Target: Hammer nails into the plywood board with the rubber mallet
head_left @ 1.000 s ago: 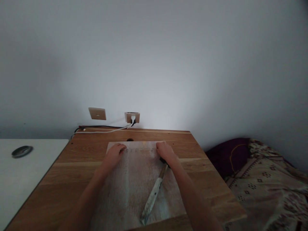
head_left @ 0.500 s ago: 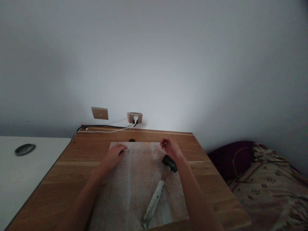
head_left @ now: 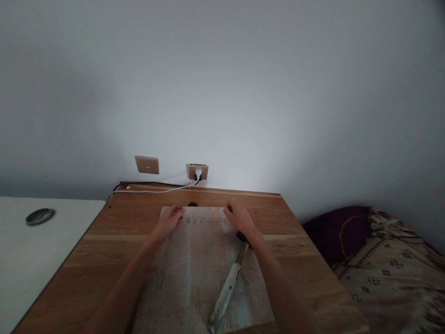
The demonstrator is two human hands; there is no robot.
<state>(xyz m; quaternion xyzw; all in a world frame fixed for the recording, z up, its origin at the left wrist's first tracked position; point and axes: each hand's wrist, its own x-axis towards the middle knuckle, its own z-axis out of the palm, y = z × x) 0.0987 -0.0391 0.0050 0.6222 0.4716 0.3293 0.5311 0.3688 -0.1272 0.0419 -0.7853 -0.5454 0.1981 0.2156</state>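
Observation:
A pale board (head_left: 194, 264) lies on a wooden desk (head_left: 104, 241). Near its far edge runs a row of small nails (head_left: 201, 219). My left hand (head_left: 170, 218) rests on the board's far left corner, fingers loosely flat. At the right end of the nail row, my right hand (head_left: 238, 217) is lowered with fingers bent down to the board; what they pinch is hidden. A hammer (head_left: 227, 290) with a paint-stained handle lies diagonally on the board, and its dark head is partly under my right wrist.
A white table (head_left: 31, 260) with a dark round object (head_left: 40, 216) adjoins the desk on the left. A wall socket (head_left: 198, 172) with a plug and cables (head_left: 153, 189) sits behind the desk. A bed with a patterned cover (head_left: 389, 269) stands to the right.
My right hand rose off the board with fingers pinched, then came back down to the right end of the nail row. The left hand and the hammer stayed put.

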